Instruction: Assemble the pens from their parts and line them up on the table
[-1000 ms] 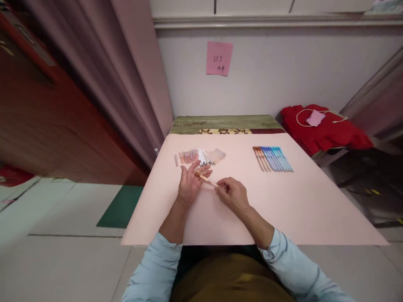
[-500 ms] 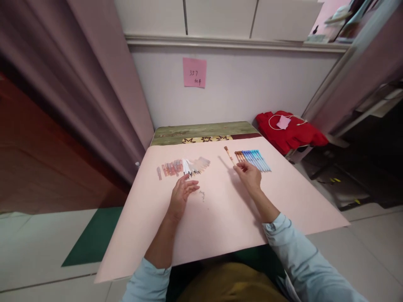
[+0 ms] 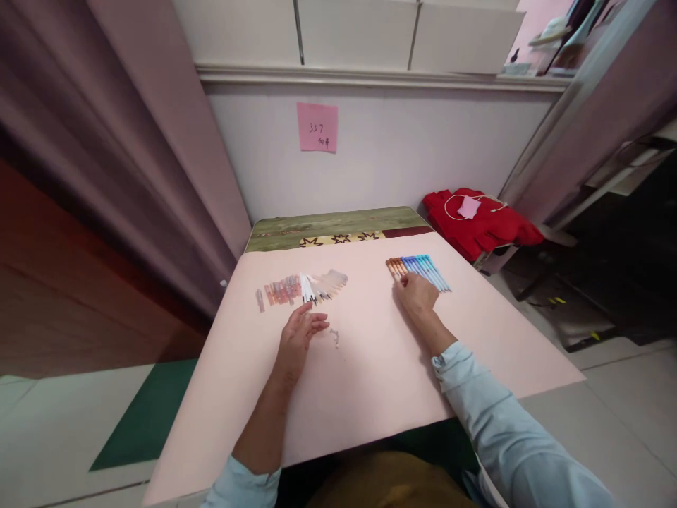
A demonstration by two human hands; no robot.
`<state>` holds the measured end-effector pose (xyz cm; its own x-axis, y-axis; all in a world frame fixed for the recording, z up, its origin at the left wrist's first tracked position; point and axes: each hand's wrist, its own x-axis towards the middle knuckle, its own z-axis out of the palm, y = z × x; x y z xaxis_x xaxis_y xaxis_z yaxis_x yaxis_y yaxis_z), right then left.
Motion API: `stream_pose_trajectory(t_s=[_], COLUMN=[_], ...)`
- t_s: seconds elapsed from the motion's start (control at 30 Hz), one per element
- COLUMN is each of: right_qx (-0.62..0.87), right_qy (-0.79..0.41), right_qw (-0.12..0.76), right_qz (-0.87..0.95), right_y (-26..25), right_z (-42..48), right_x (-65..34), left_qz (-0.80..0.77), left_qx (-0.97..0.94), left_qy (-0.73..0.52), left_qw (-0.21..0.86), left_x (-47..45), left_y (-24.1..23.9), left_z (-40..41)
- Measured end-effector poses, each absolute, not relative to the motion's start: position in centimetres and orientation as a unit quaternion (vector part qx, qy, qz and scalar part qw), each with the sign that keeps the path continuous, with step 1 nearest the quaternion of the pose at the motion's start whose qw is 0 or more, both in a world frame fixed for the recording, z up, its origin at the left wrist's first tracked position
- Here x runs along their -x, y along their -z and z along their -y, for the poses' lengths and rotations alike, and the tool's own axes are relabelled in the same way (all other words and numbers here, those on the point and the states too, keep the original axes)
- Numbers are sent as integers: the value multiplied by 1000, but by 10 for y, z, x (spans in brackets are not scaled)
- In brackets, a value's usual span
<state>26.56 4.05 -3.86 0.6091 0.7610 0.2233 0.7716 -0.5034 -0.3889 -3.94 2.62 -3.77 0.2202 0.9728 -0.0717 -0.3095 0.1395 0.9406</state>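
Note:
At the left end of a neat row of pens, my right hand point(image 3: 417, 298) is closed in a pinch on the lower end of a brown-topped pen point(image 3: 390, 267). The blue pens point(image 3: 427, 268) lie side by side to the right of the brown ones, partly covered by that hand. My left hand point(image 3: 297, 337) hovers with fingers apart, holding nothing. Just beyond its fingertips lie thin white refills point(image 3: 306, 288) with dark tips, fanned beside translucent pieces point(image 3: 336, 279). Pinkish, patterned pen barrels point(image 3: 284, 290) are lined up left of the refills. Several tiny pale parts point(image 3: 335, 337) lie right of my left hand.
A pale pink sheet point(image 3: 364, 388) covers most of the table. Behind it shows a green wood-patterned strip point(image 3: 275, 231). A red cloth point(image 3: 476, 229) with a cord sits beyond the right edge. A pink note point(image 3: 317, 127) is on the wall.
My right hand has lowered the brown-topped pen from the air to the left end of the row. My left hand stays near the refills. The view has shifted slightly.

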Motion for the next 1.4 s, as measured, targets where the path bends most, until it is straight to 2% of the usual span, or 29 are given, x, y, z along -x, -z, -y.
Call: stream_pose_trajectory(t_s=[0.23,0.4,0.5,0.63,0.73,0.87,1.23,1.4], right_qx=[847,845,829,747,676,611,628,618], right_qy=[70,55,45,10,-53,-83,-117,-133], right_qw=[246,254,303,383,373,355,330,339], right_qz=[466,468,468,543,634,703,695,696], right_y=[46,45,44,39,37,38,48,49], right_z=[-35,-33,-30,-18,-6,2,-2,-2], right_x=[-265,-272,-270,-242,-211,-187,-191,-189], left_qz=[-404,-483,-483,-462,-456,-452,-467,-456], left_qx=[-445,-533,-598,-659,-716,-779,-819,-825], left_qy=[-496,-524,-505,-441,-366,-329,-301,-299], left_qw=[627,456,394,398,381,285,144,147], left_x=[39,35,32,33,35,34,15,14], left_y=[41,39,37,34,35,41,51,52], left_z=[-27,-20,-18,-13,-4,6,2,1])
